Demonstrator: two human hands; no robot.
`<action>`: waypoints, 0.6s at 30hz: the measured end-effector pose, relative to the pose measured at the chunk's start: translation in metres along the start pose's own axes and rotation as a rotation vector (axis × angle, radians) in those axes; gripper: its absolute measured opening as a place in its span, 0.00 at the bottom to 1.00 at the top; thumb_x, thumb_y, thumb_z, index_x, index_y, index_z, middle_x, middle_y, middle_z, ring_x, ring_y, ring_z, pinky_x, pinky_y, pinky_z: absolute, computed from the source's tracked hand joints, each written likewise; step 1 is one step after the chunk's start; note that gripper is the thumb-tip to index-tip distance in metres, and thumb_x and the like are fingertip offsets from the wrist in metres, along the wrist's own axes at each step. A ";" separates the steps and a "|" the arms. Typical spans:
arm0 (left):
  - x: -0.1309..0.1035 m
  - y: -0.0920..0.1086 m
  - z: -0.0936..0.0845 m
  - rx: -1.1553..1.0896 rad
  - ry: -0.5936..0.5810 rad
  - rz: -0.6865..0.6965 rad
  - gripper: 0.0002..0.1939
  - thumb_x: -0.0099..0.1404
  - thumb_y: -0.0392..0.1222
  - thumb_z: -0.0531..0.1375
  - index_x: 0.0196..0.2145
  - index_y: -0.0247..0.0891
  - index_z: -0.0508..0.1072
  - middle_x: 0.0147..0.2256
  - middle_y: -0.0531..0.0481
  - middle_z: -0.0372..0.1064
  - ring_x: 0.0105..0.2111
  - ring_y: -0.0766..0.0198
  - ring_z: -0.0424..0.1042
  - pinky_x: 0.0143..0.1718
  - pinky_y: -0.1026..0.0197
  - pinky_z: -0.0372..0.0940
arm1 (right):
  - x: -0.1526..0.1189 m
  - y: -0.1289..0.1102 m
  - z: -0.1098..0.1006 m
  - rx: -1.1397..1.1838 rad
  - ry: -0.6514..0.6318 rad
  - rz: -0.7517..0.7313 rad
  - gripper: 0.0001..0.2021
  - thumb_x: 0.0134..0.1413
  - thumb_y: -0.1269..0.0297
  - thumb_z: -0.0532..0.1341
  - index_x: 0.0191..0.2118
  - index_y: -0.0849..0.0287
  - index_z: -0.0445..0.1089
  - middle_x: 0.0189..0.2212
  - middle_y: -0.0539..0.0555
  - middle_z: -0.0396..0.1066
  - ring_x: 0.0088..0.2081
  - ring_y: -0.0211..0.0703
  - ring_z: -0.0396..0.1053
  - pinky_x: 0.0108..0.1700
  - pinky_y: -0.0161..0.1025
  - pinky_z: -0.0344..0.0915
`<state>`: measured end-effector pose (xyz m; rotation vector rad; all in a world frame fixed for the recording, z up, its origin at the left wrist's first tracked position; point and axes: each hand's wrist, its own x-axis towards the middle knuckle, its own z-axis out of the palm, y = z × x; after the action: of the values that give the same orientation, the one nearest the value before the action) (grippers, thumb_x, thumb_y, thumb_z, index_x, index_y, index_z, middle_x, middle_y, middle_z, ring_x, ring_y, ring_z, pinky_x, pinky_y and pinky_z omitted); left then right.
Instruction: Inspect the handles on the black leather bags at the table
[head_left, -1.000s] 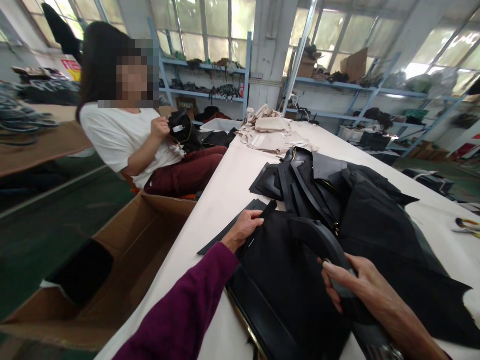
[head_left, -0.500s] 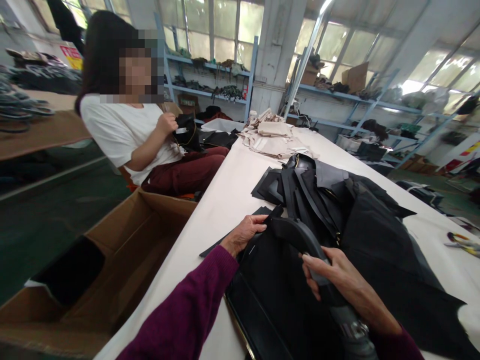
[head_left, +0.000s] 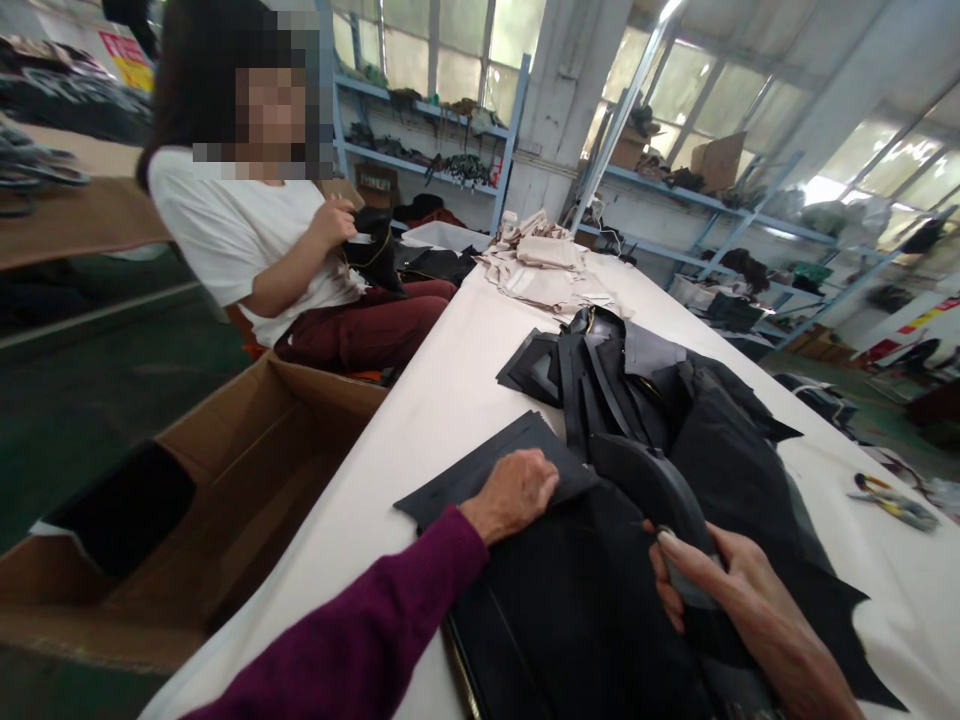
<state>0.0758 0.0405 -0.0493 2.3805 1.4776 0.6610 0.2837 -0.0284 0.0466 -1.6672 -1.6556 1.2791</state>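
Note:
My right hand (head_left: 739,590) is wrapped round a thick, curved black piece (head_left: 660,480) with a grey section under the thumb. Its exact kind I cannot tell. My left hand (head_left: 517,492) is closed, fingers curled down, above the black fabric panel (head_left: 570,590). What its fingers hold, if anything, is hidden. A gold zip (head_left: 461,670) runs along the panel's left edge. Beyond the left hand, flat dark sheets (head_left: 480,455) lie on the table.
Black straps and fabric pieces (head_left: 720,430) are heaped on the white table (head_left: 435,400). Farther back lies a beige stack (head_left: 547,265). Yellow-handled snips (head_left: 892,500) rest at right. An open cardboard box (head_left: 247,450) stands at left, beside a seated person (head_left: 247,240) holding black material.
My left hand has left the tip of the curved piece and curled over the fabric. The right hand and curved piece have shifted right and slightly down. The camera view has moved a little.

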 end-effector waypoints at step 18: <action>0.010 -0.044 -0.028 -0.969 -0.004 -0.252 0.15 0.51 0.33 0.52 0.37 0.32 0.72 0.25 0.51 0.69 0.23 0.66 0.67 0.22 0.67 0.58 | 0.003 -0.028 0.050 0.031 -0.082 -0.040 0.15 0.56 0.54 0.55 0.27 0.60 0.63 0.16 0.46 0.62 0.18 0.36 0.62 0.20 0.32 0.59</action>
<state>0.0315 0.0686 -0.0426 1.4290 1.0520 1.0015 0.2269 -0.0350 0.0463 -1.5749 -1.6994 1.3630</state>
